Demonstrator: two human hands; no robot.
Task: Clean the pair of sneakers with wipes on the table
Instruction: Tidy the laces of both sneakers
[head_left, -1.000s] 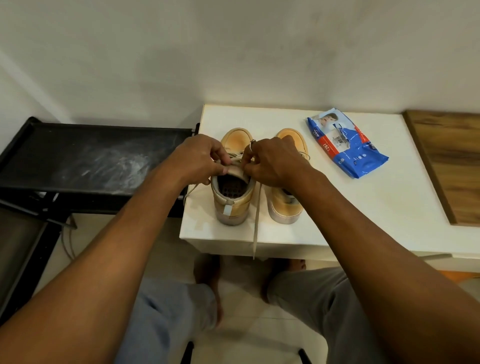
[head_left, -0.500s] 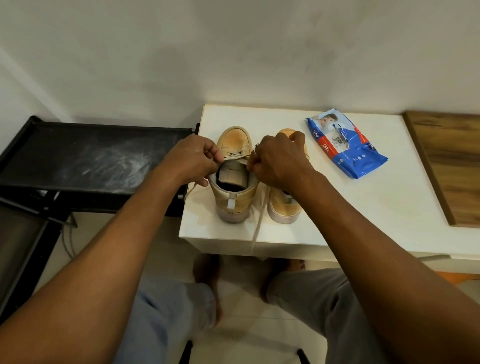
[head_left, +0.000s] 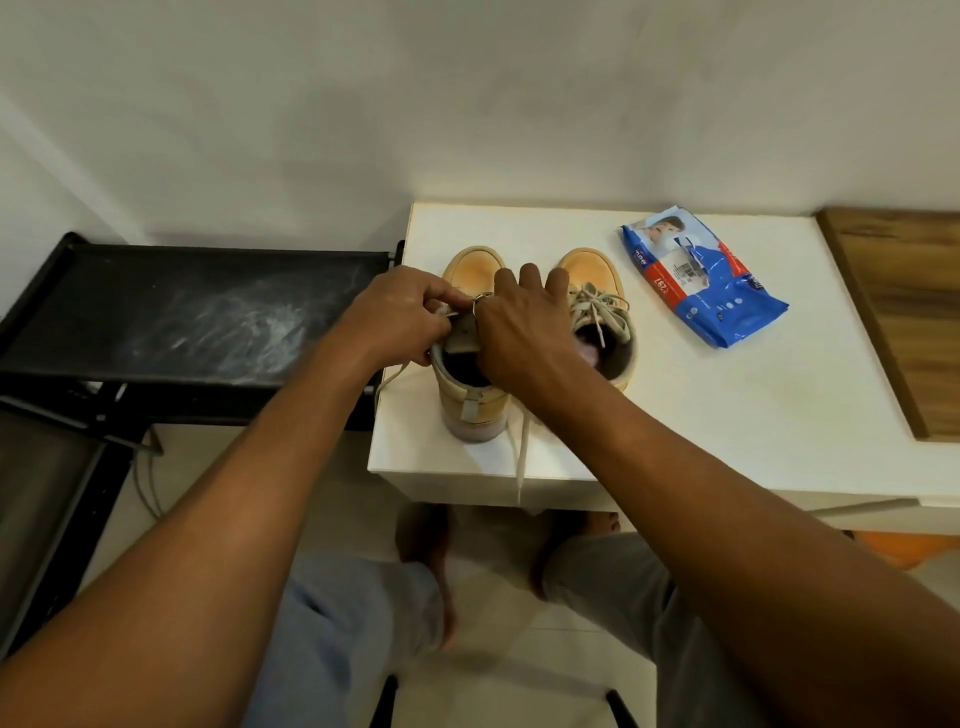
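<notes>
Just beneath right hand (head_left: 519, 332), sneaker (head_left: 475, 410).

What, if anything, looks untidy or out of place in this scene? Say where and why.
One pale loose lace of the left tan sneaker trails over the front edge of the white table, dangling toward the floor. The black metal shelf to the left carries whitish dusty smears.

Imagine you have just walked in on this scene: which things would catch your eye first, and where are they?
Two hands meet over the tan sneaker at the near-left corner of the white table: the left hand pinches its lace, and the right hand lies across its top. Next comes the bright blue wipes pack, lying flat toward the back, right of the second sneaker.
</notes>
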